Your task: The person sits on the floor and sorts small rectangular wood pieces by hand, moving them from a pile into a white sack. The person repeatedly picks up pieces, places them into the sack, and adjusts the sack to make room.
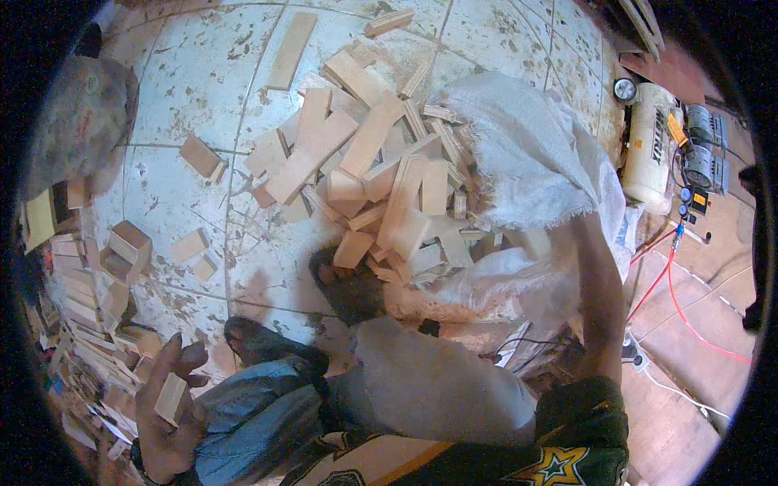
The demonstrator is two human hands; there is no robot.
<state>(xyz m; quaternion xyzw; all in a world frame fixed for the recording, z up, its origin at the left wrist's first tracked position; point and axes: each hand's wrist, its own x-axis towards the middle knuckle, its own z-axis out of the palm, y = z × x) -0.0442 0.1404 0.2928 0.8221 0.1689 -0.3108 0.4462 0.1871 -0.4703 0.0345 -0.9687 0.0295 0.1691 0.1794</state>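
Note:
My left hand (pixel 158 417) is at the lower left, beside my bent leg, with a small pale wooden block (pixel 172 398) held against the palm and fingers partly curled. My right arm (pixel 601 316) reaches forward on the right to the frayed mouth of a white woven sack (pixel 527 138). The right hand is hidden at the sack's edge, so its fingers do not show. Out of the sack spreads a heap of flat wooden offcuts (pixel 377 138) of various lengths, lying crosswise on the floor in front of my feet.
Stacked wooden pieces (pixel 81 292) line the left side. A loose block (pixel 201 158) and a long strip (pixel 293 50) lie on the stained tile floor (pixel 182 89). At right stands a cream air compressor (pixel 651 146) with a red hose (pixel 673 296). My bare foot (pixel 348 283) touches the heap.

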